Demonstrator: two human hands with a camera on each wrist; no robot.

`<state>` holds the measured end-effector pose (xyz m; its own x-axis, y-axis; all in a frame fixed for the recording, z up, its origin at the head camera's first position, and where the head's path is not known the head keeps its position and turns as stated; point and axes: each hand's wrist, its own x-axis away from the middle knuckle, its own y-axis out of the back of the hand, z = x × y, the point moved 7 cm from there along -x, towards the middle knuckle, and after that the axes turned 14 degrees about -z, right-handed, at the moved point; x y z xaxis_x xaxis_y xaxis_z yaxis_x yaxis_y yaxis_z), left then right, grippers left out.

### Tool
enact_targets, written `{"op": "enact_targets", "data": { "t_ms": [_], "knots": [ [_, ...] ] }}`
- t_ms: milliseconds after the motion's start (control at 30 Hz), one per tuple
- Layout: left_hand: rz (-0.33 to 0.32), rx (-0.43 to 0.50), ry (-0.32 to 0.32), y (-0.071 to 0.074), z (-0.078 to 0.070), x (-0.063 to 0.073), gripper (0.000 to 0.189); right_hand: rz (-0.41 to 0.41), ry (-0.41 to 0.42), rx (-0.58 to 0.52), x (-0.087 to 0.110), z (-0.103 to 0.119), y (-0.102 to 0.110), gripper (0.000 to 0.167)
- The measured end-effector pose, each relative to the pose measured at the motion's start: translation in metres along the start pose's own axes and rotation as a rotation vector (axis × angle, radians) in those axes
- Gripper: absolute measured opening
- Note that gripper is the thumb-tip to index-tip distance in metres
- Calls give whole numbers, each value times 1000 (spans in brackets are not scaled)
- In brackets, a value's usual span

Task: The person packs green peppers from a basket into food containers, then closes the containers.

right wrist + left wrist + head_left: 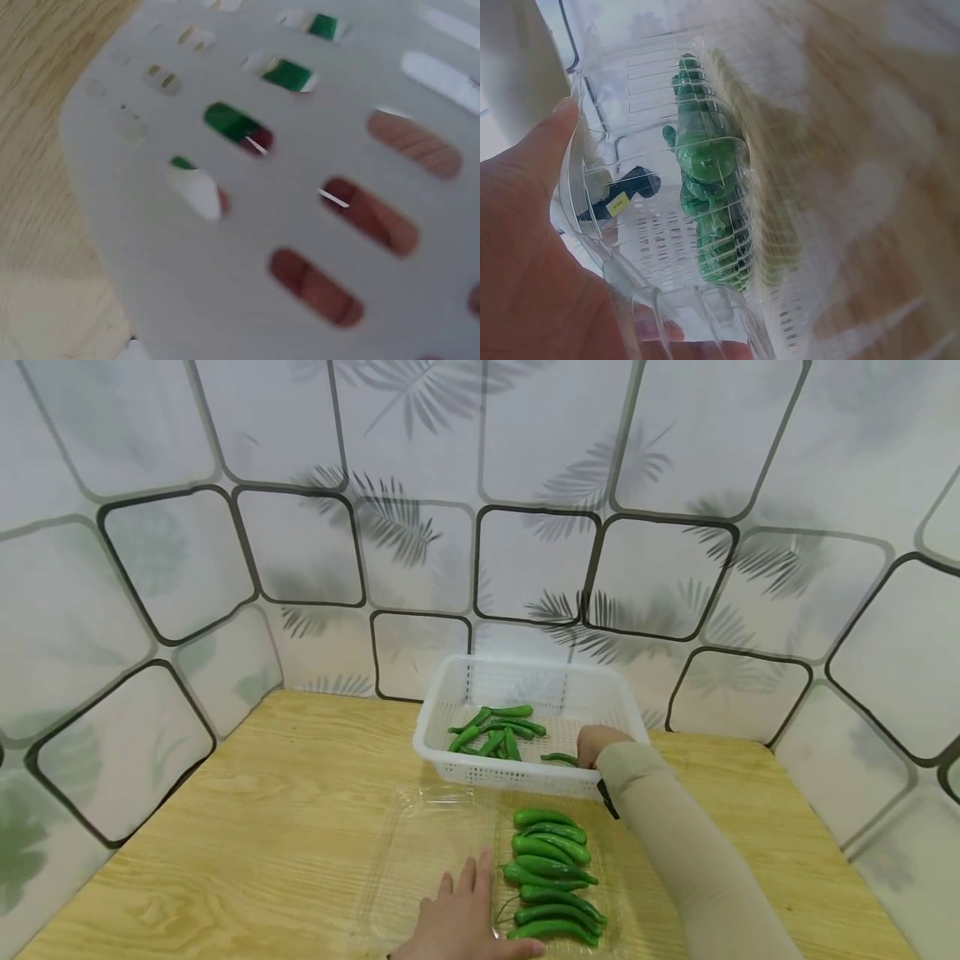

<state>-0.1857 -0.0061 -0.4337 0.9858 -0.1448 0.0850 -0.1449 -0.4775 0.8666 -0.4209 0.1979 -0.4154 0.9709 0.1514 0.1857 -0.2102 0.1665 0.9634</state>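
Observation:
My right hand (597,745) reaches over the near right side of a white plastic basket (480,768), with curled fingers at a green chili pepper (558,759) that sticks out to their left. Through the basket's slots in the right wrist view show fingers (367,214) and green pepper skin. My left hand (468,914) rests, fingers straight, along the middle fold of a clear plastic clamshell box (401,860), thumb across its near edge. In the right half of the box lies a column of several green chili peppers (555,868), seen end-on through clear plastic in the left wrist view.
Several more green chili peppers (498,731) lie in a loose pile in the basket's left half. Everything stands on a wood-grain table (247,827). A patterned wall covering (420,656) rises close behind the basket and along both sides.

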Motion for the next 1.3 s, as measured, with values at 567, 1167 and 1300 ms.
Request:
{"op": "enact_targets", "data": {
  "t_ms": [567, 1167, 1300],
  "knots": [
    [-68, -55, -72, 5, -5, 5, 117, -36, 130, -76, 22, 15, 34, 27],
    [-112, -46, -90, 12, -8, 11, 118, -180, 285, -116, 73, 30, 62, 29],
    [-125, -45, -96, 12, -11, 13, 119, -258, 302, -153, 86, 30, 67, 30]
  ]
}}
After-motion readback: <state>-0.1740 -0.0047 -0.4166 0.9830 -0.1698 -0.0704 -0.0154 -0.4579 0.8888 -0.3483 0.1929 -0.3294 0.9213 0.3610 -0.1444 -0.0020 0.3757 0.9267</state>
